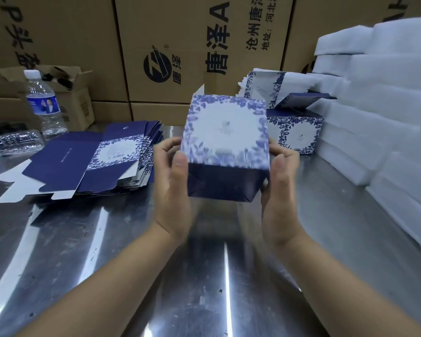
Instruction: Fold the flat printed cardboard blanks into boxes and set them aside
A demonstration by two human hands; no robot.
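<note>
Box [226,147] up off the table [204,276], both my hands wrapped round its sides.

My left hand [173,188] has its thumb on the printed front and its fingers curled behind. My right hand [280,190] clasps the other edge the same way. The dark bottom faces me, and the blanks [95,161] lie to my left. If I squeeze too hard, I reckon the thin card could bow and the tucked bottom flaps could spring open. A white flap at the far end looks loose and could snag. Setting the box down carelessly could knock the finished box [294,132] beyond it. The cartons [168,45] behind read 唐泽, 沧州唐泽 and 地址: 河北, with a round logo. The bottle [43,103] has a blue label I can't read, and the box's small emblem is too blurred.
</note>
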